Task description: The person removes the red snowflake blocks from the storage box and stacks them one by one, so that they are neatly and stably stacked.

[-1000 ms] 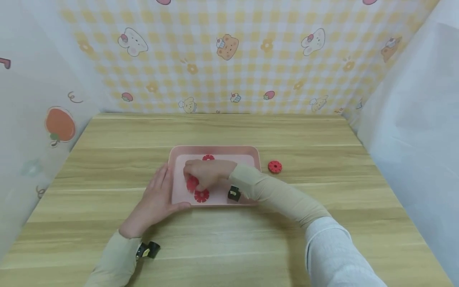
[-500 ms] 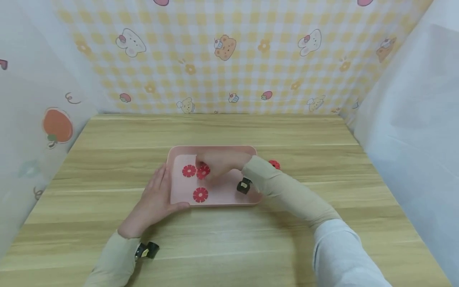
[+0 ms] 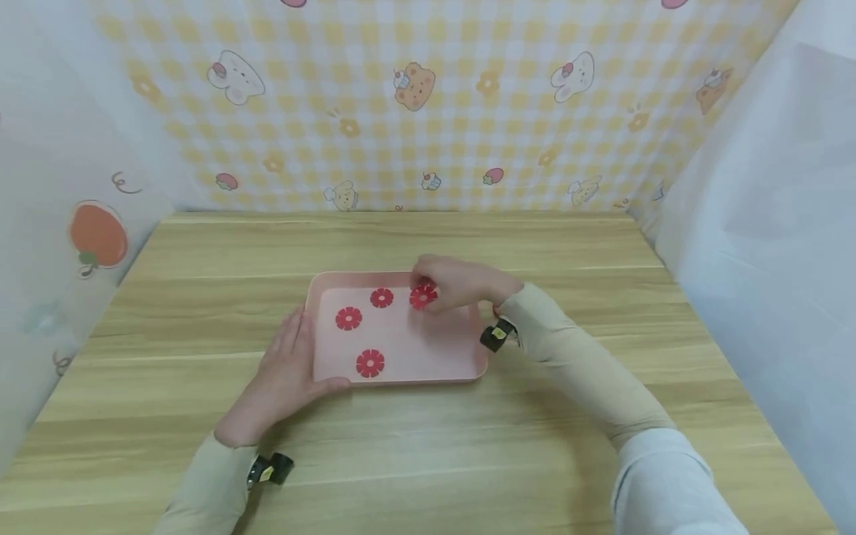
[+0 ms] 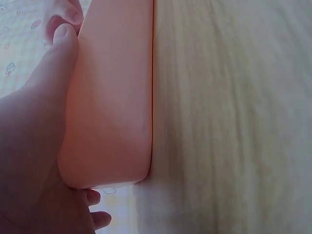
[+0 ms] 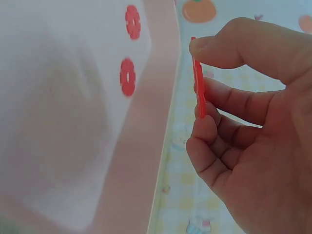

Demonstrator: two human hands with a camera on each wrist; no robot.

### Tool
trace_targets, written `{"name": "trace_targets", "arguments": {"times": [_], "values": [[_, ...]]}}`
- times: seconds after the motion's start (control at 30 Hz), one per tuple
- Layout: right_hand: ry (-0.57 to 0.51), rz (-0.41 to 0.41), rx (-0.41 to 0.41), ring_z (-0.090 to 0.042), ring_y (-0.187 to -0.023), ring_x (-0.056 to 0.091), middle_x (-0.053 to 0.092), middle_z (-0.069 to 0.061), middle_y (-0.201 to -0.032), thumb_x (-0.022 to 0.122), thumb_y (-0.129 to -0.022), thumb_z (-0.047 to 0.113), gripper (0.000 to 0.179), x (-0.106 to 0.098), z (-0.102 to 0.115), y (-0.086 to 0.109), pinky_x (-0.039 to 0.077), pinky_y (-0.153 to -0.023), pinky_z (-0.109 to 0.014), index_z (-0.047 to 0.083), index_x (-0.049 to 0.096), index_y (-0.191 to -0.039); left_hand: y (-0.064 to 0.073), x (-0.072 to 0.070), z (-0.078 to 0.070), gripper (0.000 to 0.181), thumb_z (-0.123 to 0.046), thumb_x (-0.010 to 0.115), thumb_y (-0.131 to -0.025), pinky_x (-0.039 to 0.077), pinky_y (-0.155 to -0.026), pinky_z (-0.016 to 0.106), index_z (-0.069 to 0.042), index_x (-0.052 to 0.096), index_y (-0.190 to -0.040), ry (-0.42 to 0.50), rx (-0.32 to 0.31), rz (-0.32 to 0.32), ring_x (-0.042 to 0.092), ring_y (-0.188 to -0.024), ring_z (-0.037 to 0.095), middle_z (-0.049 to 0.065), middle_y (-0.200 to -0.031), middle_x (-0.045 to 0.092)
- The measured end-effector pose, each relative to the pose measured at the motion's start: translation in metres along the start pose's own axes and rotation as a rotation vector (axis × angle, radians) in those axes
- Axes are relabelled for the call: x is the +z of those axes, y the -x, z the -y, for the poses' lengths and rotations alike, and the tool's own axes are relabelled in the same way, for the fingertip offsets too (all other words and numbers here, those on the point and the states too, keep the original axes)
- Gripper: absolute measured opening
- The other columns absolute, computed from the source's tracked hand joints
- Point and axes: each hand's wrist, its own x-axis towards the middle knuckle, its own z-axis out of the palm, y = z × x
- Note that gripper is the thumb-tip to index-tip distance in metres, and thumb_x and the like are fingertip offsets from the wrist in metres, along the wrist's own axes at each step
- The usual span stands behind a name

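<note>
My right hand [image 3: 461, 282] pinches a red snowflake building disc [image 5: 199, 83] between thumb and fingers, holding it over the far right part of a pink tray [image 3: 401, 342]. In the right wrist view this disc stands edge-on beyond the tray's rim. Three similar red discs lie in the tray: a left one [image 3: 342, 319], a far one [image 3: 375, 298] and a near one [image 3: 362, 364]. My left hand [image 3: 284, 368] rests around the tray's near left corner, fingers straight along the left side. Its thumb [image 4: 56, 66] lies along the near rim.
Another red disc [image 3: 496, 310] lies on the wooden table [image 3: 414, 461] just right of the tray, mostly hidden by my right wrist. A patterned yellow checked backdrop [image 3: 461, 96] stands behind the table, with pale sheets at both sides.
My right hand has moved from the tray's left part to its far right with a disc, uncovering the discs in the tray. The left hand has stayed at the corner.
</note>
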Motion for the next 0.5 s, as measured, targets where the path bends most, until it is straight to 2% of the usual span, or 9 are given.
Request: {"name": "trace_targets", "arguments": {"times": [0.13,0.3,0.5], "values": [[0.011,-0.039,0.025,-0.018,-0.097,0.053,0.057,-0.004,-0.109,0.073,-0.081,0.017,0.038,-0.003,-0.012,0.014,0.050,-0.087,-0.029,0.006,0.060,-0.115,-0.001,0.000,-0.001,0.127,-0.062,0.075,-0.069,0.017,-0.112,0.065,0.007,0.004,-0.150,-0.008,0.006,0.000,0.009,-0.143,0.046,0.027,-0.157,0.007],[-0.002,-0.088,0.073,-0.019,-0.095,0.054,0.058,-0.004,-0.107,0.072,-0.081,0.016,0.035,-0.007,-0.029,0.032,0.051,-0.085,-0.030,0.006,0.060,-0.113,-0.002,0.001,-0.001,0.127,-0.061,0.075,-0.069,0.018,-0.111,0.065,0.007,0.005,-0.150,-0.019,0.019,-0.009,0.011,-0.142,0.046,0.028,-0.156,0.009],[-0.012,-0.103,0.114,-0.020,-0.093,0.054,0.057,-0.005,-0.105,0.075,-0.079,0.016,0.037,-0.009,-0.046,0.051,0.051,-0.085,-0.032,0.004,0.061,-0.111,-0.003,0.002,-0.001,0.127,-0.060,0.077,-0.068,0.019,-0.111,0.066,0.006,0.005,-0.150,-0.021,0.034,-0.029,0.013,-0.142,0.046,0.027,-0.155,0.011]]}}
